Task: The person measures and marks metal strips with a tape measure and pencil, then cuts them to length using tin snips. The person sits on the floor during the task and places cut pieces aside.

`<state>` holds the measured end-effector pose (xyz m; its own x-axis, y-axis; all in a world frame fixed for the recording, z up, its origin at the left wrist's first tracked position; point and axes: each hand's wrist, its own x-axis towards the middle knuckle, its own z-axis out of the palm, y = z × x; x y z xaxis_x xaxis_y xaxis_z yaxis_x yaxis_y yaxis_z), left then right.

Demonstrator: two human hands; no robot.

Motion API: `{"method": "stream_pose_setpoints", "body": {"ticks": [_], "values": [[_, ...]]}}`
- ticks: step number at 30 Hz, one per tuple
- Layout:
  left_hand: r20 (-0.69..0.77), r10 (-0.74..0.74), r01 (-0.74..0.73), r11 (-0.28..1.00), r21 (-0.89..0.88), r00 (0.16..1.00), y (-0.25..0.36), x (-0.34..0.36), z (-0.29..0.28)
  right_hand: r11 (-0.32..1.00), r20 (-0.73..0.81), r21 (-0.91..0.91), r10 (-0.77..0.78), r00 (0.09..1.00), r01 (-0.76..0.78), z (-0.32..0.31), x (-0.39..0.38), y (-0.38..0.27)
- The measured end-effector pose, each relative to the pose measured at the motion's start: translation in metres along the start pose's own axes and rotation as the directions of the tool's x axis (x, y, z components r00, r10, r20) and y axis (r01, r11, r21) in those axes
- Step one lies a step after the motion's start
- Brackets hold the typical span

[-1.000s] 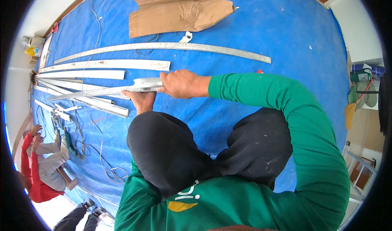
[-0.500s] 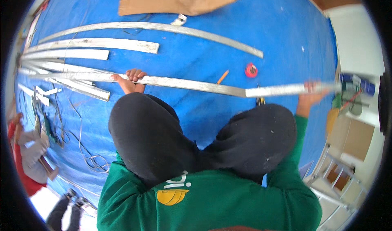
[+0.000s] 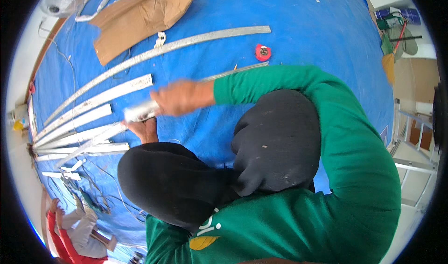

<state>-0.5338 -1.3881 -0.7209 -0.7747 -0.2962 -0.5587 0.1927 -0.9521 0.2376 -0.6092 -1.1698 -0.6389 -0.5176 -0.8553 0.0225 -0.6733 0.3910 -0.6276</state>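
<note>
My left hand is closed from below around a whitish metal strip, just beyond my left knee. Close above it, my right hand grips the blurred, wider end of a pale metal piece. My right forearm reaches across in front of my knees. Past the green sleeve, a slim metal length shows; the arm hides whether it joins the piece in my hands. A pencil tip pokes up beside it, and a red tape measure lies further off.
Several metal strips fan out on the blue floor sheet at left. Brown cardboard lies at the back. Cables and tools sit at lower left, near a person in red sleeves. A ladder stands at right.
My right hand has swung from the far right to beside my left hand, bringing the strip's right-hand section with it. The view has turned, so the floor items appear shifted.
</note>
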Motion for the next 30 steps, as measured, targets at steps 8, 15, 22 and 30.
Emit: {"method": "stream_pose_setpoints", "body": {"ticks": [8, 15, 22, 30], "values": [[0.146, -0.015, 0.032, 0.993, -0.114, 0.989, 0.002, -0.006, -0.027, 0.761, -0.769, 0.636, 0.610, 0.192, 0.127, -0.260, -0.288, 0.148], [-0.227, 0.041, -0.030, 0.998, 0.048, 0.973, -0.001, -0.011, -0.044, 0.524, -0.473, 0.794, 0.851, -0.229, 0.308, -0.199, -0.435, 0.245], [0.042, 0.059, -0.061, 0.998, 0.028, 0.997, -0.006, 0.007, -0.039, 0.926, -0.533, 0.339, 0.334, 0.778, -0.165, -0.193, -0.125, 0.032], [0.156, -0.024, 0.031, 0.999, -0.044, 0.987, -0.019, -0.015, -0.023, 0.994, -0.004, 0.087, 0.061, 0.998, -0.061, -0.013, -0.029, 0.013]]}}
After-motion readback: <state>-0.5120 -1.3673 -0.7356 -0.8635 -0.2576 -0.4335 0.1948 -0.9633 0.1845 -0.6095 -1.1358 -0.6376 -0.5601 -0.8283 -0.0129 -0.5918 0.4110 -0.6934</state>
